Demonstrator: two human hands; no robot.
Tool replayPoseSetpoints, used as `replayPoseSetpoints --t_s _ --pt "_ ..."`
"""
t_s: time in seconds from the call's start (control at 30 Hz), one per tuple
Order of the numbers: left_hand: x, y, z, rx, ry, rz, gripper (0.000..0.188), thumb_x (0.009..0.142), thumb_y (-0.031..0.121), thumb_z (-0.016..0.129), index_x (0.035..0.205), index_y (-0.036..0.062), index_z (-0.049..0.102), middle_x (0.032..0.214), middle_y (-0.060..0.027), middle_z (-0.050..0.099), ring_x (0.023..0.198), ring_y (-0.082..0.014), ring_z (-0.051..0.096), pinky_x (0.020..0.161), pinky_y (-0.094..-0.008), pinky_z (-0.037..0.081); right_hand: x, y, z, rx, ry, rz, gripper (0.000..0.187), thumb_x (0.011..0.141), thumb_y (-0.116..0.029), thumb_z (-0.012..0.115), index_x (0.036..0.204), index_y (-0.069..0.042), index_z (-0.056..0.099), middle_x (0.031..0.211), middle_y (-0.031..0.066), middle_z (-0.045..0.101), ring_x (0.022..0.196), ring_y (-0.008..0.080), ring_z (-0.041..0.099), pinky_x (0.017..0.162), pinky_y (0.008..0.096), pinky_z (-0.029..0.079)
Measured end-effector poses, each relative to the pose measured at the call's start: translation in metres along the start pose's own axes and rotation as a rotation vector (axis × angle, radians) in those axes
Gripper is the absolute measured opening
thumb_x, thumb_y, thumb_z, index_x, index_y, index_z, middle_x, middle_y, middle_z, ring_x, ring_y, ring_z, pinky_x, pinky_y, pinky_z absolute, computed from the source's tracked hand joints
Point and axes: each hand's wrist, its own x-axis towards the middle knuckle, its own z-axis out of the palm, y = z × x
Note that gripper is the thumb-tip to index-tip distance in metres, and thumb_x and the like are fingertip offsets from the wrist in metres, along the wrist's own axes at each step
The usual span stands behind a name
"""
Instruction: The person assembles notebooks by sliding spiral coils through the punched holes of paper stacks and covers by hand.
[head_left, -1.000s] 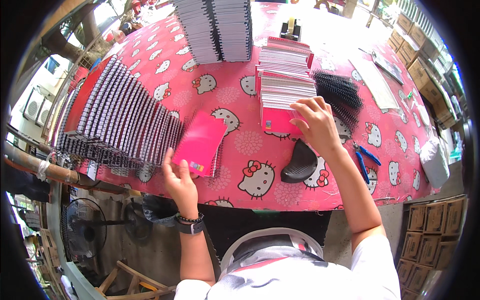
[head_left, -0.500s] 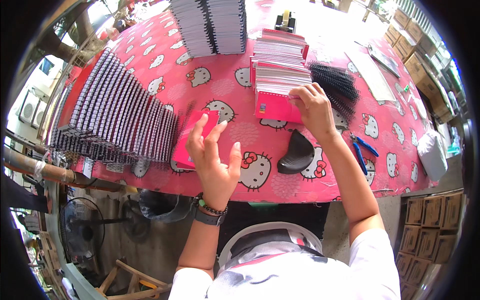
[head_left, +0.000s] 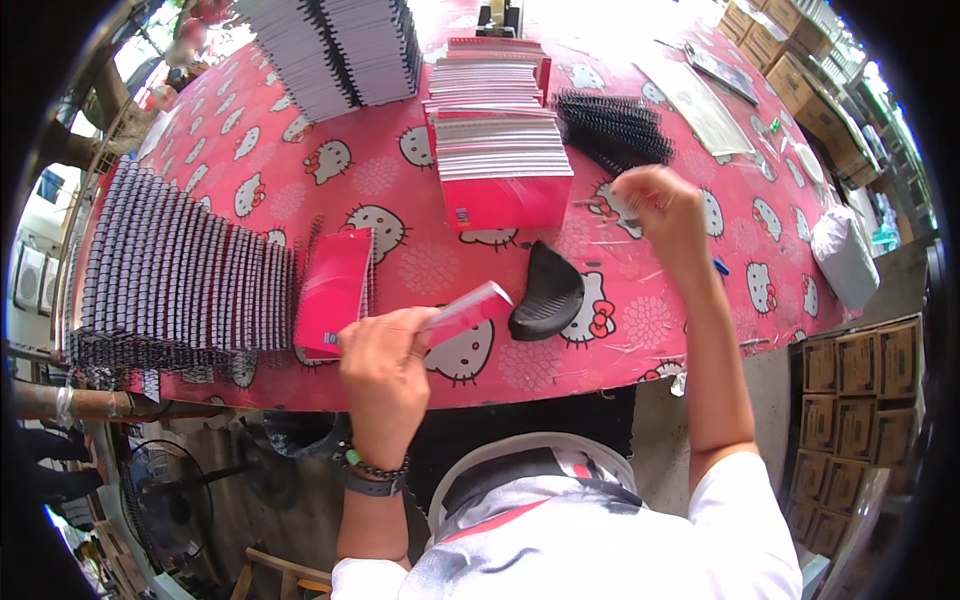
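Note:
My left hand (head_left: 385,365) is closed round the near end of a thin pink-covered booklet (head_left: 465,313), seen almost edge-on above the table. My right hand (head_left: 668,215) is lifted near a bundle of black spiral binding coils (head_left: 615,130); motion smears its fingers, and whether they hold anything is unclear. Between the hands lies a curved black moulded piece (head_left: 545,292). Beyond it stands a row of loose pink-covered booklets (head_left: 507,200), page edges up. Left of them, a pink spiral notebook (head_left: 338,290) leans beside a long row of spiral-bound notebooks (head_left: 180,265).
Tall stacks of bound notebooks (head_left: 335,50) stand at the back left, a tape dispenser (head_left: 499,18) at the back. A blue-handled tool (head_left: 721,266) is mostly hidden by my right forearm. A white bag (head_left: 845,258) sits at the right edge; cardboard boxes (head_left: 858,365) are below.
My left hand, open before, now grips a booklet. My right hand has left the front of the booklet row and moved right. The view has shifted, and the leaning notebook shows more plainly.

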Motion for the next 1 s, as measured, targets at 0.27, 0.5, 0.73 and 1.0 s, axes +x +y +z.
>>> replayPoseSetpoints --t_s 0.27,0.5,0.73,1.0 --pt "0.014 0.005 0.013 0.067 -0.135 0.015 0.022 0.076 -0.004 0.057 0.095 0.0070 0.059 0.086 -0.0087 0.059 0.085 -0.0292 0.055 0.077 -0.0406 0.041 0.045 0.077 0.018 -0.549 -0.196 -0.073 0.021 0.077 -0.012 0.069 0.095 -0.002 0.064 0.103 0.0146 0.061 0.097 0.0301 0.058 0.085 0.0392 0.048" --pt "0.008 -0.004 0.029 0.047 -0.029 0.174 0.027 0.076 0.000 0.062 0.101 0.0108 0.068 0.092 -0.0031 0.062 0.085 -0.0201 0.056 0.079 -0.0363 0.039 0.046 0.058 -0.005 -0.377 0.012 -0.046 0.021 0.080 -0.006 0.056 0.100 -0.001 0.058 0.091 0.0174 0.061 0.090 0.0342 0.061 0.083 0.0406 0.048" --pt "0.005 -0.006 0.033 0.006 0.032 0.187 0.017 0.074 0.019 0.073 0.090 0.0141 0.069 0.083 0.0024 0.063 0.080 -0.0170 0.055 0.076 -0.0336 0.035 -0.036 -0.058 0.006 0.197 -0.372 -0.064 0.044 0.082 0.008 0.052 0.123 -0.007 0.049 0.100 0.0100 0.064 0.083 0.0240 0.061 0.077 0.0311 0.051" --pt "0.012 -0.002 0.030 -0.067 -0.028 0.202 0.014 0.074 0.021 0.075 0.084 0.0136 0.068 0.082 0.0015 0.063 0.080 -0.0177 0.055 0.076 -0.0339 0.034 -0.063 -0.059 0.020 0.326 -0.469 0.010 0.023 0.077 0.002 0.068 0.097 -0.008 0.067 0.089 0.0049 0.063 0.077 0.0199 0.062 0.065 0.0310 0.051"
